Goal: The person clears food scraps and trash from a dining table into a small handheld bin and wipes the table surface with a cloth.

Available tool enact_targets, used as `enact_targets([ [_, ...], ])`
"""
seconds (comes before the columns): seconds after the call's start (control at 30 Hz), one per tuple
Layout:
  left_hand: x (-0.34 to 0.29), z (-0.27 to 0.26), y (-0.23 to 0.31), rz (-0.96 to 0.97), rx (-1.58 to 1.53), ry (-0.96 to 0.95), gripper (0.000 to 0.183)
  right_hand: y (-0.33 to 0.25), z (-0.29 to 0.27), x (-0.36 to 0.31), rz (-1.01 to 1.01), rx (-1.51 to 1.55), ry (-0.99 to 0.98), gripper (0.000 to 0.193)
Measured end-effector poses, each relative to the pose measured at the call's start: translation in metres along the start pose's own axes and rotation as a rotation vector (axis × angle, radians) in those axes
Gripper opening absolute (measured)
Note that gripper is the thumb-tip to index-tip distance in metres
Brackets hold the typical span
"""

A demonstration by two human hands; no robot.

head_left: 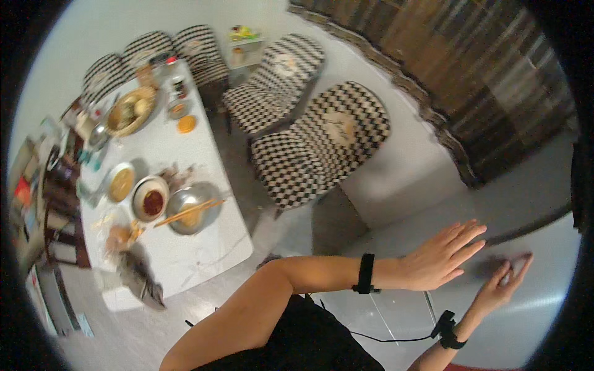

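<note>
My left hand (pixel 440 256) is stretched out to the right with its fingers spread and nothing in it. It hovers at or just over a large silver-grey panel (pixel 544 278) that looks like a refrigerator front; whether it touches cannot be seen. Lower and farther right, my right hand (pixel 500 285) is at the same panel, index finger extended and the other fingers bent. Nothing shows in its grasp. A dark curved seam (pixel 535 230) runs across the panel just beyond both hands. Each wrist wears a black strap.
To the left stands a white table (pixel 210 266) with a steel bowl (pixel 211 196), chopsticks (pixel 185 213) across it, a bowl of dark red sauce (pixel 153 202) and a wicker basket (pixel 131 131). Checkered chairs (pixel 291 164) stand beyond. A brown curtain (pixel 445 68) hangs upper right.
</note>
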State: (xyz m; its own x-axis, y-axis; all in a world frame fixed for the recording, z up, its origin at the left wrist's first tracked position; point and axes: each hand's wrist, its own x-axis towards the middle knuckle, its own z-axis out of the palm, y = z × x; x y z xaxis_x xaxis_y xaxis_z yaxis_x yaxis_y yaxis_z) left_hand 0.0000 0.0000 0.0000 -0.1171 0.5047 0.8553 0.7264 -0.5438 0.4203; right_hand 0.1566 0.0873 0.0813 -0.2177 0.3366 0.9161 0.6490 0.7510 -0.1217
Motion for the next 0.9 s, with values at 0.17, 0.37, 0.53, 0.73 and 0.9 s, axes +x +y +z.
enact_targets([
  [0.17,-0.075,-0.035,0.011,-0.036,0.008,0.092,0.074,0.007,0.009,-0.021,0.037,-0.155,0.073,0.043],
  [0.37,-0.116,-0.066,0.051,-0.212,-0.072,-0.032,0.044,0.013,0.003,-0.012,-0.041,-0.117,0.09,0.038],
  [0.53,-0.135,-0.099,0.066,-0.391,-0.429,-0.304,0.042,0.034,0.006,-0.023,-0.04,0.035,0.082,0.035],
  [0.73,-0.159,-0.14,0.083,-0.548,-0.67,-0.338,0.048,-0.031,0.027,-0.088,0.296,0.352,-0.254,0.057],
  [0.9,-0.189,-0.193,0.12,-0.739,-0.609,-0.315,0.057,-0.183,0.016,-0.175,0.162,0.92,-0.484,0.042],
])
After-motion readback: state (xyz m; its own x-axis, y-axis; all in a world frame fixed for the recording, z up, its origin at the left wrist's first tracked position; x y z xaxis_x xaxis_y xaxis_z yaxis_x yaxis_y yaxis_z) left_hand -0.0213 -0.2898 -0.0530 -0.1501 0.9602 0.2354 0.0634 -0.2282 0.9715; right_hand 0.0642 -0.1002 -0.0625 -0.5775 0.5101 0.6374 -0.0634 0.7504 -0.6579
